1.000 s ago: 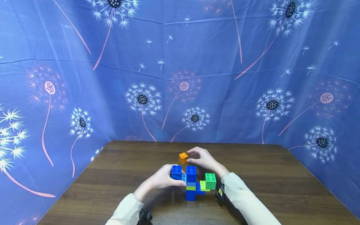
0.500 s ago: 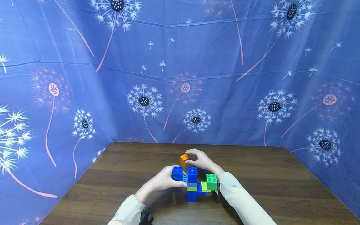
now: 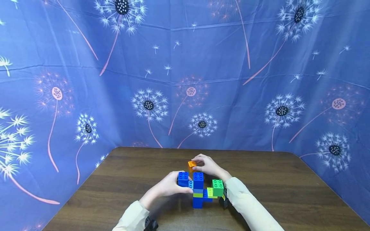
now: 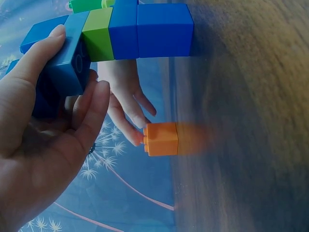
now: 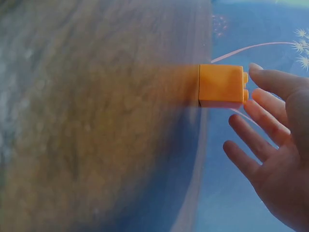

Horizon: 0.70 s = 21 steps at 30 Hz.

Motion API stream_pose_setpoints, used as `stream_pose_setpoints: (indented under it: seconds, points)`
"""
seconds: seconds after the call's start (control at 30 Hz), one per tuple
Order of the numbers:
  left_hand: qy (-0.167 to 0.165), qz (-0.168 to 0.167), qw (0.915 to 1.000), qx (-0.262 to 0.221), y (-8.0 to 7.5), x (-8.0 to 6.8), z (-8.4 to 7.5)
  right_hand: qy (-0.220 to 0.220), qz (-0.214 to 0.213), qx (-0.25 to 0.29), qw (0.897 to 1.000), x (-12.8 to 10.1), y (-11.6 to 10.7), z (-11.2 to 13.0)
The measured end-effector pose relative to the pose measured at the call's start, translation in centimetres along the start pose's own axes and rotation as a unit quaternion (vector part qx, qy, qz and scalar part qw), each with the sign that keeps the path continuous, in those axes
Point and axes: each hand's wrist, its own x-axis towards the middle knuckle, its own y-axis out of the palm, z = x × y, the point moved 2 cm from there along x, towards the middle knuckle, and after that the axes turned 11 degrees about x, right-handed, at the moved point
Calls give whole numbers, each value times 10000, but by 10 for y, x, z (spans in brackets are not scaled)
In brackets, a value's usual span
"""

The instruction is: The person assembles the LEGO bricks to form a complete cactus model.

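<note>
My left hand (image 3: pixel 169 186) grips the block tower (image 3: pixel 199 191) near the table's (image 3: pixel 115 179) front edge, fingers curled round its blue arm. Behind it, the orange brick (image 3: pixel 192 165) has come down onto the wood; my right hand (image 3: pixel 209 166) now hovers with loose fingers (image 5: pixel 263 118), so the brick looks released.

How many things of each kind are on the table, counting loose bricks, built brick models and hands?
loose orange brick: 1
brick model, blue and green: 1
Hands: 2, the left hand gripping the brick model and the right hand at the loose orange brick
Total: 4
</note>
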Motion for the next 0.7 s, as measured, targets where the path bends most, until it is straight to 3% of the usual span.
stream_pose_setpoints:
  seconds: [0.17, 0.37, 0.7]
  points:
    - [35, 18, 10000, 65, 0, 0, 0, 47, 76, -320, 9994, 0, 2, -1]
    - [-12, 35, 10000, 52, 0, 0, 1, 111, -44, -38, 9999, -4, -1, -1]
    - [-37, -5, 10000, 84, 0, 1, 0, 482, -233, -430, 9976, -7, -12, -1]
